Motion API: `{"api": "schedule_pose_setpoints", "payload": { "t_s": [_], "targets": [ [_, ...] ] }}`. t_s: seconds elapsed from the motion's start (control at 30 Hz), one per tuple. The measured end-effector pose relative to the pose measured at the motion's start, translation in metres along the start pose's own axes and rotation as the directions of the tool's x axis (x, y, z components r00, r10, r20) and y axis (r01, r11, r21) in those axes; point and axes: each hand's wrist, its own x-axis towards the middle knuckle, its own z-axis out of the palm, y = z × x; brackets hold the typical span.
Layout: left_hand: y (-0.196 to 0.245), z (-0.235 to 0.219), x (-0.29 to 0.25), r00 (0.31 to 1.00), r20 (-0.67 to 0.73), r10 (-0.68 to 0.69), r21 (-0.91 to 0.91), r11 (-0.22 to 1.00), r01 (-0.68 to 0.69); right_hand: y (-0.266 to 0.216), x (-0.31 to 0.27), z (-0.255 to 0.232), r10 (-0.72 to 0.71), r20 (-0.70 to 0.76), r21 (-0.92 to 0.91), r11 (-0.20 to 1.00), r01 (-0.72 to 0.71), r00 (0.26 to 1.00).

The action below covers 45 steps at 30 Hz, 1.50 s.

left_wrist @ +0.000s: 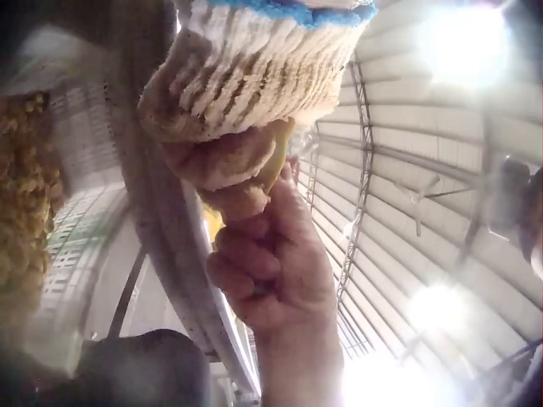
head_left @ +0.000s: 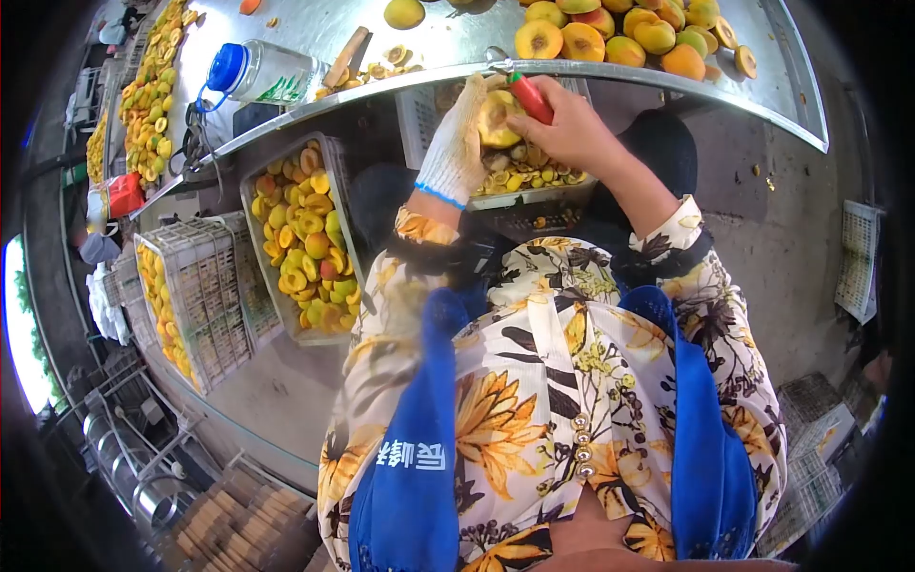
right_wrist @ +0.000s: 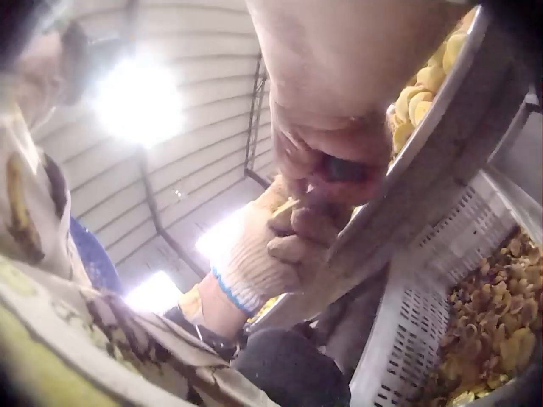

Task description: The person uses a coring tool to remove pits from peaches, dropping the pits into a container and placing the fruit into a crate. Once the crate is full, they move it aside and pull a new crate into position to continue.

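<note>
My left hand [head_left: 452, 157], in a white knit glove with a blue cuff edge, grips a yellow peach half [head_left: 496, 119] cut side up. In my bare right hand [head_left: 579, 129] is a tool with a red handle [head_left: 530, 99] and a green end; its working end cannot be made out. The right thumb lies against the peach half. In the left wrist view, the glove [left_wrist: 246, 76] covers most of the fruit. Both hands meet at the table's near edge, above a crate [head_left: 534, 198] of cut peach pieces and pits.
On the metal table [head_left: 448, 38] lie a pile of peaches [head_left: 624, 38], a water bottle [head_left: 272, 71] with a blue cap and a wooden-looking stick [head_left: 348, 57]. A crate [head_left: 348, 229] of peach halves stands to the left, beside more stacked crates [head_left: 205, 296]. Peaches line the table's far left.
</note>
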Motion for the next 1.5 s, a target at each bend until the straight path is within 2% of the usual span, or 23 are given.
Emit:
{"api": "schedule_pose_setpoints", "payload": {
  "t_s": [0.03,0.13,0.17,0.27,0.3,0.4,0.5,0.6,0.7,0.8,0.9,1.03,1.1,1.13,1.23,1.3,1.33,1.43,1.5],
  "targets": [
    [0.0,-0.009,0.004,0.99,0.136,-0.044,-0.064,0.997,0.053,0.0,-0.001,0.004,-0.019,-0.11,-0.057,0.998,0.012,0.994],
    [-0.009,-0.007,0.006,0.99,-0.125,0.066,-0.135,0.987,-0.083,-0.011,-0.008,-0.004,0.122,-0.118,-0.094,0.987,-0.133,0.986],
    [-0.011,-0.013,0.005,0.994,-0.08,0.078,-0.201,0.975,-0.093,-0.023,-0.014,-0.012,0.213,0.017,-0.106,0.972,-0.21,0.977],
    [-0.025,-0.013,0.015,0.946,-0.143,0.292,-0.124,0.943,-0.31,-0.01,-0.033,0.0,0.066,0.064,-0.216,0.975,-0.051,0.996],
    [-0.025,-0.01,0.012,0.938,-0.16,0.306,-0.128,0.936,-0.327,-0.009,-0.038,0.005,0.007,0.007,-0.168,0.986,-0.006,1.0],
    [-0.024,0.0,0.003,0.917,-0.12,0.381,-0.013,0.923,-0.385,-0.012,-0.041,0.006,0.143,0.083,-0.121,0.984,-0.132,0.986],
    [-0.03,0.0,0.006,0.9,-0.035,0.435,-0.054,0.898,-0.436,-0.008,-0.047,0.014,0.149,0.046,-0.107,0.984,-0.144,0.988],
    [-0.034,-0.002,0.006,0.906,-0.001,0.422,-0.018,0.906,-0.422,-0.007,-0.05,0.019,0.164,0.062,-0.12,0.98,-0.155,0.985],
    [-0.03,0.006,0.002,0.937,-0.077,0.34,-0.084,0.935,-0.346,-0.013,-0.055,0.023,0.216,0.059,-0.164,0.965,-0.204,0.975],
    [-0.028,0.007,0.005,0.955,-0.18,0.237,-0.082,0.964,-0.255,-0.015,-0.058,0.028,0.207,0.072,-0.154,0.969,-0.194,0.976],
    [-0.029,0.002,0.009,0.964,-0.176,0.198,-0.07,0.975,-0.213,-0.016,-0.057,0.026,0.23,0.126,-0.146,0.967,-0.211,0.965],
    [-0.026,-0.012,0.014,0.998,-0.058,0.027,-0.073,0.997,-0.031,-0.012,-0.057,0.022,0.213,0.239,-0.177,0.969,-0.173,0.947],
    [-0.029,-0.011,0.017,0.992,-0.118,0.052,-0.087,0.994,-0.062,-0.021,-0.053,0.016,0.259,0.309,-0.213,0.957,-0.199,0.915],
    [-0.031,-0.011,0.017,0.987,-0.151,0.063,-0.092,0.993,-0.078,-0.016,-0.054,0.019,0.223,0.3,-0.174,0.969,-0.177,0.927],
    [-0.032,0.001,0.011,0.926,-0.268,0.266,0.001,0.961,-0.276,0.01,-0.057,0.028,0.121,0.268,-0.083,0.991,-0.102,0.956],
    [-0.031,-0.004,0.015,0.967,-0.203,0.157,-0.045,0.985,-0.169,0.016,-0.057,0.029,0.055,0.256,-0.057,0.997,-0.042,0.965],
    [-0.03,-0.007,0.015,0.98,-0.17,0.101,-0.065,0.991,-0.114,0.014,-0.056,0.028,0.115,0.301,-0.028,0.993,-0.112,0.947],
    [-0.026,-0.008,0.014,0.988,-0.146,0.043,-0.036,0.998,-0.049,0.003,-0.051,0.02,0.246,0.422,0.041,0.956,-0.289,0.872],
    [-0.03,-0.007,0.013,0.948,-0.153,0.28,0.167,0.953,-0.255,-0.004,-0.046,0.016,0.285,0.474,0.075,0.93,-0.361,0.833]
  ]
}}
